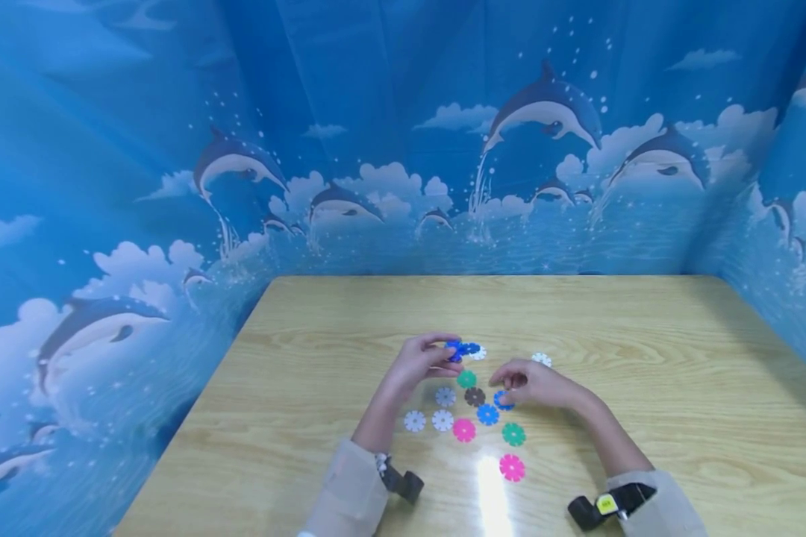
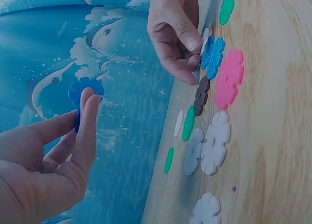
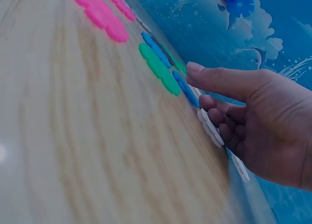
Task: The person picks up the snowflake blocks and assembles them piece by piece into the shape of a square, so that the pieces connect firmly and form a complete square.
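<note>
My left hand [image 1: 425,364] pinches blue notched plastic discs [image 1: 454,350] between thumb and fingers, raised above the table. In the left wrist view, one blue disc [image 2: 84,91] faces the camera and another stands edge-on between the fingertips. My right hand [image 1: 536,383] hovers low over the table with its thumb out and its other fingers loosely bent, holding nothing. Below that thumb lies a blue disc [image 1: 503,400], with a second blue disc [image 1: 487,415] beside it. A brown disc [image 1: 475,397] and a green disc [image 1: 466,379] lie between the two hands.
Nearer the front lie pink discs [image 1: 512,468], a green disc [image 1: 513,434] and several white discs [image 1: 414,421]. Another white disc [image 1: 541,359] sits behind my right hand. The wooden table [image 1: 322,313] ends at a blue dolphin-print curtain [image 1: 389,97].
</note>
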Available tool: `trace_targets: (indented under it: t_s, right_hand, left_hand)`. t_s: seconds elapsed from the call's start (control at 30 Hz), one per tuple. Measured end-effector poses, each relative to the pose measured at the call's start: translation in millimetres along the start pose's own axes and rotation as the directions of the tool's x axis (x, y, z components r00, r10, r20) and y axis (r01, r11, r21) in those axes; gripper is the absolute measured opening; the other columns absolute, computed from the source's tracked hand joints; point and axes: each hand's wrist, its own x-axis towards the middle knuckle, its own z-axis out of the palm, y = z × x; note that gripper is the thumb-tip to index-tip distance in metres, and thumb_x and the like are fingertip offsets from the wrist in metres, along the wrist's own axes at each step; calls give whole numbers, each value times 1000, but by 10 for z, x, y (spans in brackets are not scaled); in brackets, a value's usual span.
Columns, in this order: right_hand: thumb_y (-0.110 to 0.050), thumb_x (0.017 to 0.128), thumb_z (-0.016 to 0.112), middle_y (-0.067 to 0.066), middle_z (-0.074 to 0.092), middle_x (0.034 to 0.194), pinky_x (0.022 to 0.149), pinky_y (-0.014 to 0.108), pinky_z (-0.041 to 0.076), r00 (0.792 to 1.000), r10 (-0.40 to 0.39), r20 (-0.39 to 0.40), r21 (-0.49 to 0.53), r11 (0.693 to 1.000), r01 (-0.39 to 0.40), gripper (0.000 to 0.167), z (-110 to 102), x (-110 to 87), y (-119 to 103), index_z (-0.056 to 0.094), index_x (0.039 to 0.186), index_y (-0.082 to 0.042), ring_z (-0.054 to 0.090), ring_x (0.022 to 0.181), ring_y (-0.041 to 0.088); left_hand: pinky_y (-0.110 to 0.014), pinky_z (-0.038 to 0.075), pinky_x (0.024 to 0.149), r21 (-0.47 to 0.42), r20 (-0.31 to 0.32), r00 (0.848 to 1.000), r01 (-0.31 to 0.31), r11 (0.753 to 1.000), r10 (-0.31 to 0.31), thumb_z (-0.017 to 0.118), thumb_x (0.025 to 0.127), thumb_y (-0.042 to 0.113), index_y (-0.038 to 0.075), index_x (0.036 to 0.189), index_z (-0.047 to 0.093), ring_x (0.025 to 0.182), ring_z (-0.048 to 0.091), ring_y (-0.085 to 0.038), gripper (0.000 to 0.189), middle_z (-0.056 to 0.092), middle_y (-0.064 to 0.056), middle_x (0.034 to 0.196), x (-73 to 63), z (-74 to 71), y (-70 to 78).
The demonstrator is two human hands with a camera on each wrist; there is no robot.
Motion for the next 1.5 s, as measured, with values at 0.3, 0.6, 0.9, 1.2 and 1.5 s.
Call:
trace_targets:
  t_s: [0.3, 0.6, 0.9, 1.2, 1.5]
  right_hand:
    - [-17, 80, 70, 4, 55, 95, 73, 31, 49, 999, -47, 22, -42, 998, 48, 31, -6, 13, 39, 62, 108, -7, 50, 87, 22]
    - [-15, 80, 71, 5, 54, 95, 72, 28, 47, 998, -64, 11, -42, 997, 64, 28, -5, -21, 25, 61, 104, -5, 49, 86, 22]
    - [-19, 78, 74, 5, 54, 90, 70, 28, 48, 998, -58, -26, -58, 997, 57, 30, -5, -11, 30, 59, 100, -4, 49, 82, 21]
    - [-16, 79, 72, 4, 55, 85, 66, 29, 50, 997, -69, -32, -38, 997, 68, 26, 22, 31, 39, 56, 98, -8, 52, 77, 21]
    - [-10, 86, 64, 13, 57, 88, 70, 34, 55, 967, 17, -253, 173, 984, 28, 26, -48, 23, -154, 57, 108, 2, 60, 77, 32]
  left_hand:
    - [-33, 55, 74, 33, 21, 1000, -8, 999, 8, 55, 90, 3, 2, 121, 56, 77, 66, -25, 31, 59, -29, 101, -4, -15, 28]
    - [-34, 56, 73, 38, 32, 999, -24, 999, 23, 55, 91, 3, 0, 120, 56, 76, 66, -25, 29, 63, -23, 92, -23, -2, 41]
    - [-33, 56, 73, 66, 28, 1000, -3, 998, 2, 55, 91, 5, 3, 119, 58, 77, 66, -24, 28, 61, -28, 98, -10, 3, 44]
    - [-34, 56, 74, 72, 29, 1000, 10, 997, -12, 54, 92, 5, 4, 120, 58, 77, 66, -24, 29, 61, -28, 100, -8, 6, 42]
    - [-35, 55, 75, 60, 24, 1000, 0, 998, -1, 56, 90, 3, 3, 122, 56, 77, 66, -24, 32, 62, -28, 97, -19, 25, 46]
